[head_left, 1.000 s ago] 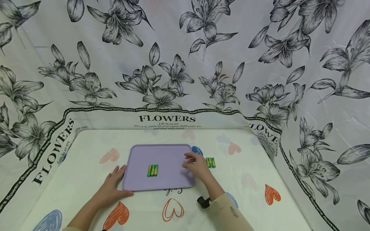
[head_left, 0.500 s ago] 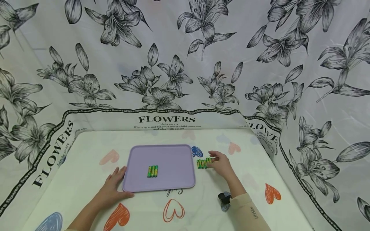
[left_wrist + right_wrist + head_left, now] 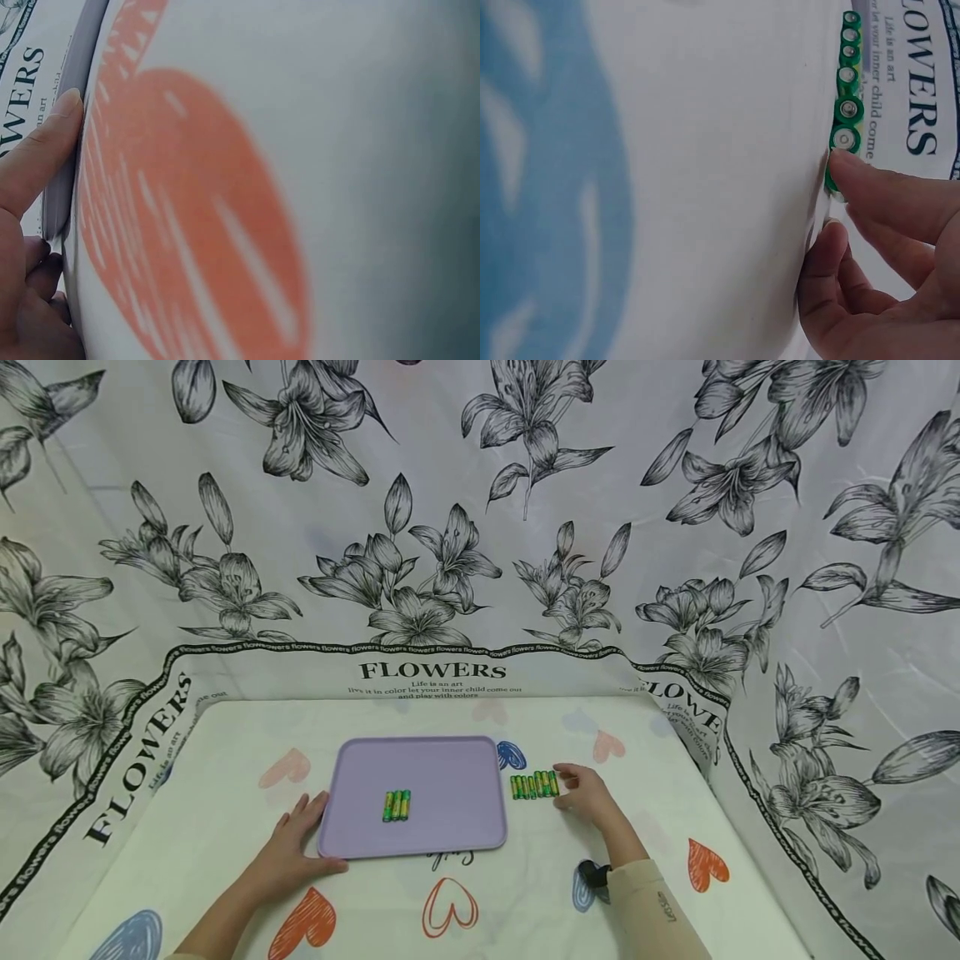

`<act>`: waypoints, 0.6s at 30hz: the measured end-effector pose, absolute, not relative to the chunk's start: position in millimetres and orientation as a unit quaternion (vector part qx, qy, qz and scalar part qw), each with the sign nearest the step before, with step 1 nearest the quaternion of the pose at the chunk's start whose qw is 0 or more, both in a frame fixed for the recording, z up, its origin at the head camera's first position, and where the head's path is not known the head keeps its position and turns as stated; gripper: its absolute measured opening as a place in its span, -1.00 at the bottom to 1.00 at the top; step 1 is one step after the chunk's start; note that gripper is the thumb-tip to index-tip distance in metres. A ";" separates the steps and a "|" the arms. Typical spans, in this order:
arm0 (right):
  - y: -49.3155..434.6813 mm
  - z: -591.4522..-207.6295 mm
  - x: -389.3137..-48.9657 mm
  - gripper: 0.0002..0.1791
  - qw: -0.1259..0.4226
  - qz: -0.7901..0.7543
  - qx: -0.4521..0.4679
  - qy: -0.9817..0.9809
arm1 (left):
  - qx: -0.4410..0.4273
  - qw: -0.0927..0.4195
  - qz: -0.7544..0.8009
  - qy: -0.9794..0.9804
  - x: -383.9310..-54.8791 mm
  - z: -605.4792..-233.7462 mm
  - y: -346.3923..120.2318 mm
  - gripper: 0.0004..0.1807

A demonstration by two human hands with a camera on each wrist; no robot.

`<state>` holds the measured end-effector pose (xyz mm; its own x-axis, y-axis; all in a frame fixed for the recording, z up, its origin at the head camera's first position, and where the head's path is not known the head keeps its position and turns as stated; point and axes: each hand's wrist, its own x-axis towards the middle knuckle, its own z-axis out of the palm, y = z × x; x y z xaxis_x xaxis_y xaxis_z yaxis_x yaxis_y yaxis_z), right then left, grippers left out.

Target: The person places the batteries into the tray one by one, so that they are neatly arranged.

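Observation:
A shallow lilac tray (image 3: 450, 760) lies on the table with three green-and-yellow batteries (image 3: 396, 805) side by side in it. My left hand (image 3: 288, 843) rests at its near left corner, thumb (image 3: 45, 154) along the front rim and fingers against the left side. Right of the tray stretches a row of several more such batteries (image 3: 525, 787), some thicker than others. My right hand (image 3: 588, 795) is at the row's right end, thumb and forefinger about the last battery. In the right wrist view the thumb (image 3: 862, 176) covers part of that battery's near end.
The white tablecloth (image 3: 375, 910) carries printed hearts and lettering. Flower-patterned curtains (image 3: 442, 560) hang behind the table and along both sides. Near my right wrist a dark strapped-on piece (image 3: 594, 873) shows at the sleeve.
My right hand has moved right from over the tray's right edge to the battery row, then a little further to its right end. The left hand and the tray have stayed put.

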<state>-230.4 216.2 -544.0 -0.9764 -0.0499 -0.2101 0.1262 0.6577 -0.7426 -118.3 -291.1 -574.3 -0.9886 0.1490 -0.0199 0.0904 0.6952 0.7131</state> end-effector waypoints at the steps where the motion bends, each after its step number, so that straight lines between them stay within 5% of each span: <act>1: 216.2 -545.1 -231.0 -0.25 0.105 -0.409 0.018 0.906 | 0.065 0.038 0.386 0.920 -118.2 -574.1 -291.3 0.39; 18: 217.3 -548.3 -228.3 -0.36 0.069 -0.425 0.042 0.902 | 0.062 0.040 0.392 0.917 -117.2 -571.9 -289.9 0.38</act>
<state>-228.3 217.3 -548.3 -0.9870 0.0164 -0.1599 0.1337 0.6360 -0.7600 -117.2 -289.9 -571.9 -0.9892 0.1447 -0.0239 0.0826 0.6844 0.7244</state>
